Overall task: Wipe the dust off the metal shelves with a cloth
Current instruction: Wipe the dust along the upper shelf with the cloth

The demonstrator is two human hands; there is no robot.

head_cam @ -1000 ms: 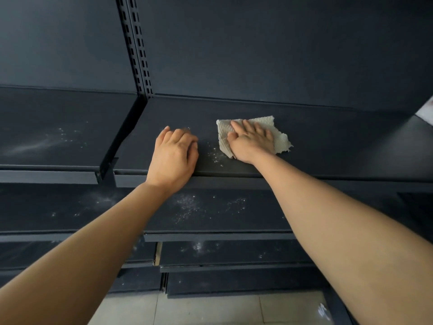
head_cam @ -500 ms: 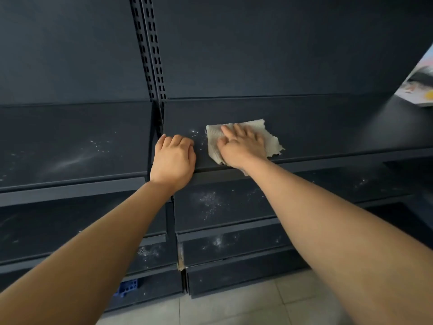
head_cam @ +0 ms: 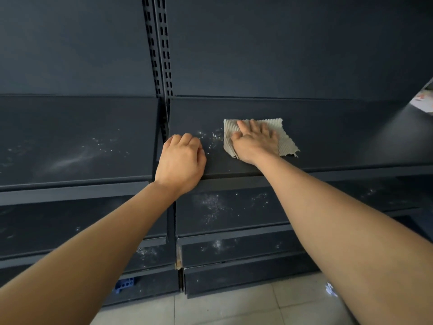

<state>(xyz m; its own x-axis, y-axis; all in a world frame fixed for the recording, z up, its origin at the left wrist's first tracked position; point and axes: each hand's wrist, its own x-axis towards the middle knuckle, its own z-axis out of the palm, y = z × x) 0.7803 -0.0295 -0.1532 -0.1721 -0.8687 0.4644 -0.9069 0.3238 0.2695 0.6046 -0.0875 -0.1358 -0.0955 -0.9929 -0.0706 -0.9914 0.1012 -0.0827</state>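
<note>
A beige ribbed cloth [head_cam: 284, 139] lies flat on the dark metal shelf [head_cam: 328, 137] on the right of the upright post. My right hand [head_cam: 254, 141] presses down on the cloth with fingers spread. White dust specks [head_cam: 208, 138] lie on the shelf just left of the cloth. My left hand [head_cam: 180, 160] rests with curled fingers on the same shelf's front left corner, holding nothing. The neighbouring left shelf [head_cam: 77, 141] shows a dusty smear.
A slotted upright post [head_cam: 159, 55] divides the two shelf bays. Lower shelves [head_cam: 222, 207] carry more dust. A blue object [head_cam: 125, 283] sits under the bottom left shelf. Pale floor tiles [head_cam: 222, 310] lie below. Something white shows at the far right edge [head_cam: 424, 102].
The cloth and my right hand have slid slightly right and back, leaving dust specks exposed to its left. My left hand stays on the shelf corner. The view has shifted.
</note>
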